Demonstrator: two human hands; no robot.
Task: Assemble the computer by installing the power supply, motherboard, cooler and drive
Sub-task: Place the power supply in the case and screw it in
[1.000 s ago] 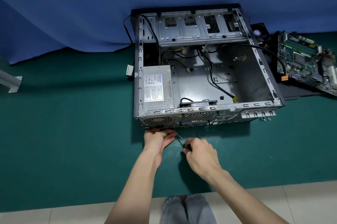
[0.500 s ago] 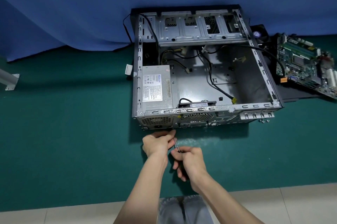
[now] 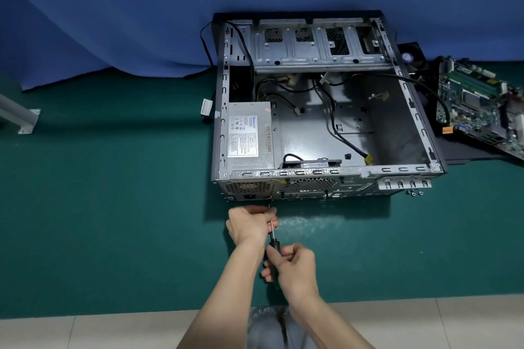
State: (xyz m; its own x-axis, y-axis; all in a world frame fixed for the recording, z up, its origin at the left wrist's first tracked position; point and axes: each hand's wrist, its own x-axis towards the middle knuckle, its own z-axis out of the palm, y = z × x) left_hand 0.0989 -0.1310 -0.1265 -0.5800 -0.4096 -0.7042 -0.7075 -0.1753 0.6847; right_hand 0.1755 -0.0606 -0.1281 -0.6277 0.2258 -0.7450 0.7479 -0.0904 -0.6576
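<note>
Here, nearest, the right hand (image 3: 295,269) wraps its fingers (image 3: 268,275) around the dark handle of a screwdriver (image 3: 272,231), while the left hand (image 3: 249,223) pinches the thin shaft close to its tip, steadying it toward the near face of the case (image 3: 402,170), which lies on its side on the green bench (image 3: 113,206). The tip sits just below the power supply (image 3: 249,136), which rests in the case's near-left corner; whether a screw is on the tip I cannot tell. The screwdriver is light and stiff, its shaft slick, so the handle gives the turning grip. The power supply looks a heavy, rigid metal box, best held by its flat sides, clear of the cables (image 3: 334,110) trailing across the case floor. Far right, outside the case, lies the motherboard (image 3: 479,104): light, fragile, probably best lifted by its edges.
</note>
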